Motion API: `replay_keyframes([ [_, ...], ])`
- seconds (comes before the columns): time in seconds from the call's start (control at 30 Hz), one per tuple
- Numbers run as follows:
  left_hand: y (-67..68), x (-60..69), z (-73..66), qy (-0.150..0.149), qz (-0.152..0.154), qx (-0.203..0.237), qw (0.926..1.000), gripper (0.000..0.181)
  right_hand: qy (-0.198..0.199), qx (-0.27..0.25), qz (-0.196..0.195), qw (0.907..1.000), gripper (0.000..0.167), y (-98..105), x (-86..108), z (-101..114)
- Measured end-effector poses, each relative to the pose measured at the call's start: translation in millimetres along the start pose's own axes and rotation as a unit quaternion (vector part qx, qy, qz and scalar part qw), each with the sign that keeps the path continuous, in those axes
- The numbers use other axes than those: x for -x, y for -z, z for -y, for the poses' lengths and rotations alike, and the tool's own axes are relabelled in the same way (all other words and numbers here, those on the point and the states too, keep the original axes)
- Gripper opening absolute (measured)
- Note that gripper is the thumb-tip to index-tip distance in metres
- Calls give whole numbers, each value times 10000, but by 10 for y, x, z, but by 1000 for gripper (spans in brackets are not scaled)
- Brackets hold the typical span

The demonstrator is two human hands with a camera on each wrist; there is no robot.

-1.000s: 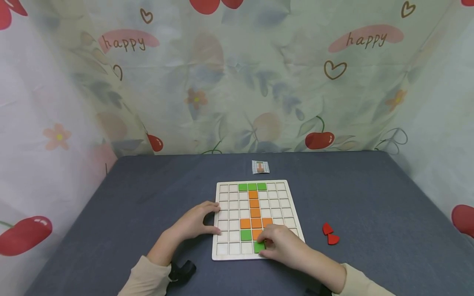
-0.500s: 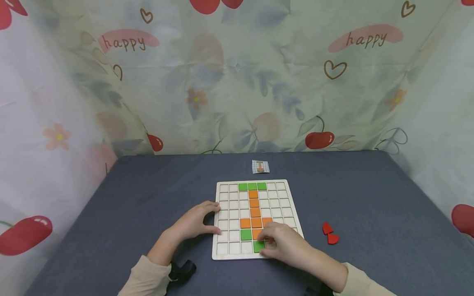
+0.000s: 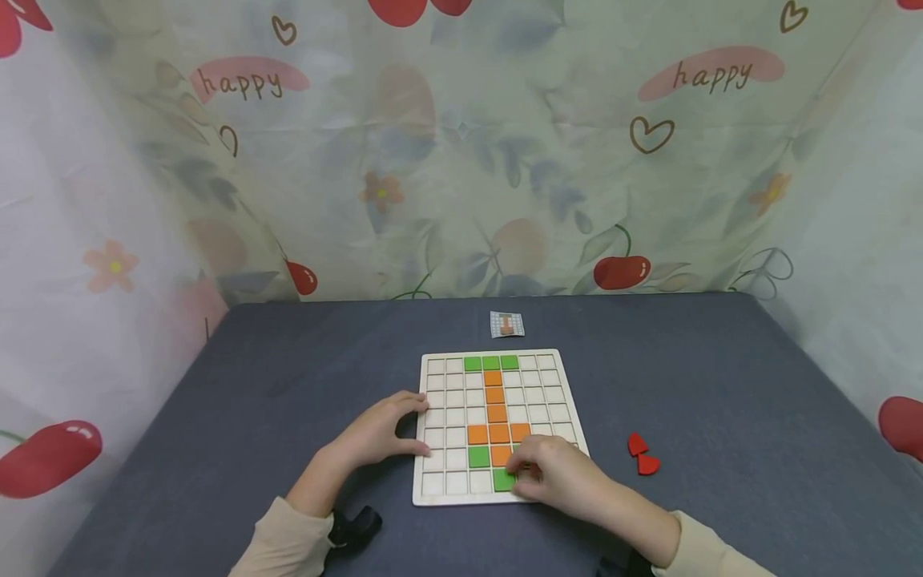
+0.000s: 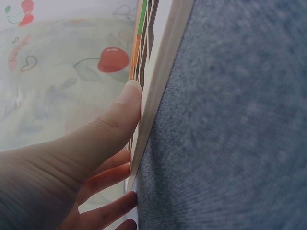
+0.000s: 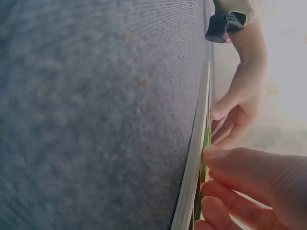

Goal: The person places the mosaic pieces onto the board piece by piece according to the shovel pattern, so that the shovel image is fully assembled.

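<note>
A white grid board (image 3: pixel 445 484) lies on the table, with green and orange square tiles set in it. Along its left edge rests my left hand (image 3: pixel 380 430), thumb and fingers spread against the rim; in the left wrist view the thumb (image 4: pixel 120 112) touches the board's side. My right hand (image 3: pixel 558 473) is over the lower right part, fingers bent and thumb tip beside a green tile (image 3: pixel 503 481) in the bottom row. In the right wrist view its thumb and fingers close on a green tile (image 5: pixel 198 203) low at the board, partly hidden by the fingers.
Two red pieces (image 3: pixel 648 465) lie to the right of the board. Behind it is a small printed card (image 3: pixel 507 324) with a grid picture. A dark cloth (image 3: pixel 303 361) covers the table, and patterned curtains (image 3: pixel 461 160) hang around it.
My right hand has shifted slightly to the right, uncovering more of the bottom-row green tile and a sliver of green above it. The left hand stays where it was.
</note>
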State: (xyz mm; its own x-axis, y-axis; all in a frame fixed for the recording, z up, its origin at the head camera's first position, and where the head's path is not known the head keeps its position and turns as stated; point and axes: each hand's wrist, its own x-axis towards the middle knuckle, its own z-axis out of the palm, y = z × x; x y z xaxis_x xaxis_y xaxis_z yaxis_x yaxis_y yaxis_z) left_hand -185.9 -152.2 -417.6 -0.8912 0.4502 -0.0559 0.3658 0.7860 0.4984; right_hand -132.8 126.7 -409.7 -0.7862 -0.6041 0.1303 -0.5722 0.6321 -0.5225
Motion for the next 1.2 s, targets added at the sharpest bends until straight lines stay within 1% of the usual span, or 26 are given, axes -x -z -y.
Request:
replay_keyframes([
  [0.1, 0, -2, 5, 23, 15, 11, 10000, 68, -3, -72, 0, 10000, 11, 25, 1, -8],
  [0.17, 3, -1, 4, 32, 13, 19, 10000, 68, -85, -179, 37, 9998, 10, 78, 10, -29],
  [0.27, 3, -3, 2, 54, 34, 36, 10000, 68, -344, -341, 49, 9988, 13, 217, 40, -102],
  [0.43, 5, -4, -4, 107, 37, 47, 9999, 68, -870, -211, 72, 9960, 18, 531, 125, -340],
  [0.53, 9, 1, -8, 126, 24, 43, 9999, 68, -1218, -124, 153, 9924, 19, 703, 198, -513],
  [0.6, 10, 4, -8, 112, 27, 26, 9999, 68, -1423, -118, 262, 9894, 18, 801, 258, -624],
  [0.73, 6, 2, -4, 47, 22, -23, 10000, 68, -1592, -266, 581, 9852, 23, 950, 386, -798],
  [0.87, 8, 1, -8, 24, -1, -10, 10000, 68, -1541, -453, 833, 9835, 28, 1021, 479, -908],
  [1.03, 7, -1, -8, 32, -13, -30, 10000, 68, -1594, -547, 1181, 9786, 30, 1030, 529, -970],
  [1.1, 5, -1, -8, 57, -8, -18, 10000, 68, -1608, -536, 1255, 9775, 31, 1021, 544, -986],
  [1.2, 1, -3, -8, 91, -7, -5, 10000, 68, -1636, -421, 1266, 9775, 33, 997, 566, -1006],
])
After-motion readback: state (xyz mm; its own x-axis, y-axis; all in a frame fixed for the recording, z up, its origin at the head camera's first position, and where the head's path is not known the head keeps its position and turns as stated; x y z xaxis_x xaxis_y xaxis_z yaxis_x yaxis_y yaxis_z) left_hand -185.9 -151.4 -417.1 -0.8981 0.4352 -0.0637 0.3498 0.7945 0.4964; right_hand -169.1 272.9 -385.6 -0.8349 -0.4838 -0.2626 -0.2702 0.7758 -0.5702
